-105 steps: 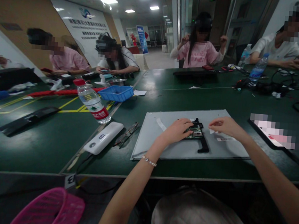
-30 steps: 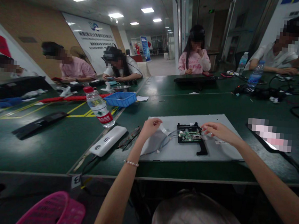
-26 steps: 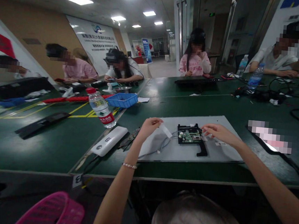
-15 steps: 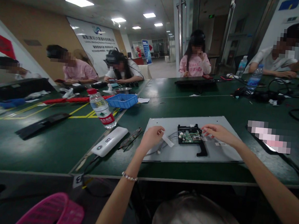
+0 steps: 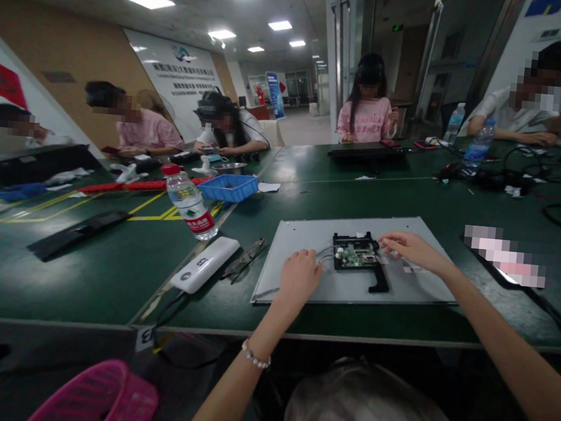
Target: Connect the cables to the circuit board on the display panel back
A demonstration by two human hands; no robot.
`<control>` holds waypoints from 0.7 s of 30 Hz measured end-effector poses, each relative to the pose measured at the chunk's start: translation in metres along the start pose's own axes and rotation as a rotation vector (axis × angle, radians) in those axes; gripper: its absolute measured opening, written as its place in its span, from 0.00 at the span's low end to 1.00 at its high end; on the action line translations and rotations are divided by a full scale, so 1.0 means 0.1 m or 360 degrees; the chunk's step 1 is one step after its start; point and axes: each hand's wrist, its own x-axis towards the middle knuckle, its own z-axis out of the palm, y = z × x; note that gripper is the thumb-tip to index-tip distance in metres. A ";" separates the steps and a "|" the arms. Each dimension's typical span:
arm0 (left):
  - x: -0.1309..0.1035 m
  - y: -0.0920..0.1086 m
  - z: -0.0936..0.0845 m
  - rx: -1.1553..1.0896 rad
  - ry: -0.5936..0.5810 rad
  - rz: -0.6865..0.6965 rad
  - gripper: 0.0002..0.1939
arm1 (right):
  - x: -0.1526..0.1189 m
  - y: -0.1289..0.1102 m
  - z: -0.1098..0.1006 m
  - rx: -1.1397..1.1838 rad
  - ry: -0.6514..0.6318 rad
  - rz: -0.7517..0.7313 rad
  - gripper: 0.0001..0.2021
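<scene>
A grey flat panel (image 5: 415, 291) lies on the green table in front of me. On its middle sits a black bracket (image 5: 380, 281) around a green circuit board (image 5: 356, 256), with thin grey cables (image 5: 324, 255) running out to the left. My left hand (image 5: 301, 276) is over the panel's left part, beside the cables. Its fingers are curled down and their tips are hidden, so what they hold cannot be made out. At the bracket's right edge is my right hand (image 5: 412, 249), fingers loosely stretched, with nothing seen in it.
Left of the panel lie glasses (image 5: 244, 260), a white power bank (image 5: 207, 265), a water bottle (image 5: 190, 206) and a blue tray (image 5: 231, 187). A phone (image 5: 502, 259) lies to the right. Several people sit around the table. A pink basket (image 5: 97, 397) stands below.
My left hand has moved right and slightly down, turning its back upward and covering the white strip and part of the cables. My right hand has barely moved.
</scene>
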 end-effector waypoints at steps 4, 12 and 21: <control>-0.02 -0.02 0.08 -0.0023 0.0001 -0.0034 0.07 | 0.00 0.00 0.00 -0.0044 0.0001 -0.0011 0.17; -0.08 -0.06 0.15 -0.0138 0.0122 -0.0114 0.07 | 0.01 0.02 0.01 -0.0113 -0.0012 -0.0008 0.18; -0.11 -0.21 0.23 -0.0503 0.0260 -0.0040 0.05 | 0.01 0.06 0.02 -0.0145 -0.0004 -0.0065 0.19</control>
